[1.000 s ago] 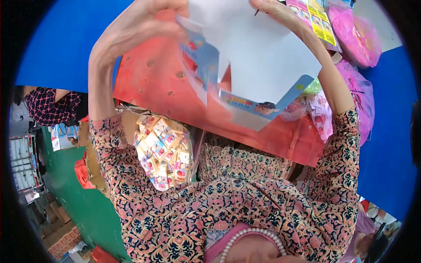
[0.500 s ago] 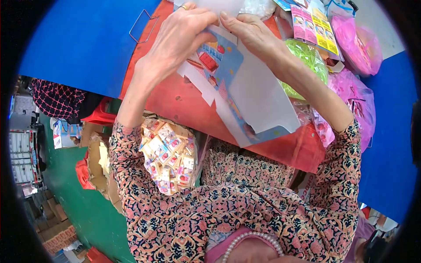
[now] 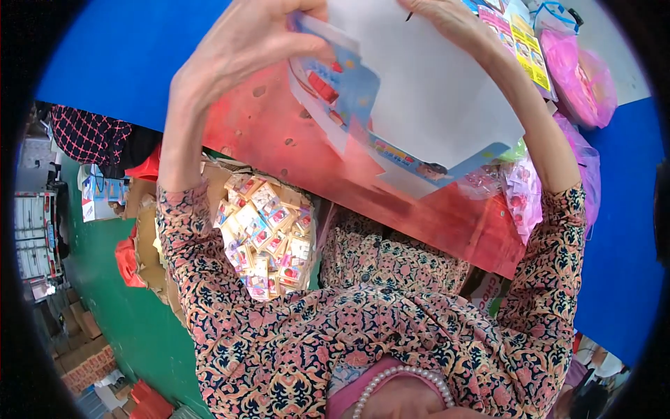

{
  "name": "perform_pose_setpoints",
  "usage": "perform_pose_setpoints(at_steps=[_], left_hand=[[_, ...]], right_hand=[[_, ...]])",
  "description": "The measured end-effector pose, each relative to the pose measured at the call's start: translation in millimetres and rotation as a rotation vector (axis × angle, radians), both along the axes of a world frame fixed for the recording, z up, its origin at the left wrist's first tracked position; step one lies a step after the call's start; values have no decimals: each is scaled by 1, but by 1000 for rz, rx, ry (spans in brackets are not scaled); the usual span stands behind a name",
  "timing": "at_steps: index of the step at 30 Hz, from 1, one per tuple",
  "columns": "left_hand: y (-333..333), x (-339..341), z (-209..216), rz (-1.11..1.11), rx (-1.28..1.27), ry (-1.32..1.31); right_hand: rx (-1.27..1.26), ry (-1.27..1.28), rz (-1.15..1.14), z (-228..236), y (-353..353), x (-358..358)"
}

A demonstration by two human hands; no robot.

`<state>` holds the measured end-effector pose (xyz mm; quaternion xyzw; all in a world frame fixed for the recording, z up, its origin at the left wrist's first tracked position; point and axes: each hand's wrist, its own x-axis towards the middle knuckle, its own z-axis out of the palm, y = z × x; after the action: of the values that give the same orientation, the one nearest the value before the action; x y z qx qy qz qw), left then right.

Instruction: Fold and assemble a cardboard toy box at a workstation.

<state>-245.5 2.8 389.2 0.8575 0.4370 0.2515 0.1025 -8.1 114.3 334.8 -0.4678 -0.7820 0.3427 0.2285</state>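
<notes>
Left hand has risen since half a second ago; its grip is clamped on the left edge of the blue-and-white printed card sheet. Sheet now lifted off the red worktop, tilted nearer the camera. Right hand pinches its top edge.

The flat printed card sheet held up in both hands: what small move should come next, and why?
Probably bend the white panel along its crease. The left hand pinches the card sheet at its printed blue edge, the right hand grips the top, and it is raised, still unfolded, over the red table.
</notes>
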Motion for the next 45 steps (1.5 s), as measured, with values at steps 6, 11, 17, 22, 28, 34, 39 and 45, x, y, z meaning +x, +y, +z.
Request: perform_pose_setpoints(at_steps=[6,11,17,22,28,34,39,45], left_hand=[[-42,-32,10,-127,51,157],[-64,-32,-4,-11,194,341],[-84,21,-15,266,301,848],[-103,71,-27,274,280,1283],[-82,68,-62,-1,323,1220],[-49,35,-86,-101,483,949],[-46,19,-99,-193,436,853],[-47,13,-94,-306,502,855]], right_hand=[[63,-13,-93,23,9,1],[163,-72,-16,47,-27,5],[223,129,117,20,-6,-11],[216,2,36,31,-17,-15],[210,90,107,16,4,-16],[393,96,69,24,-18,-10],[965,29,-211,33,-70,-13],[1303,-197,438,28,-84,-10]])
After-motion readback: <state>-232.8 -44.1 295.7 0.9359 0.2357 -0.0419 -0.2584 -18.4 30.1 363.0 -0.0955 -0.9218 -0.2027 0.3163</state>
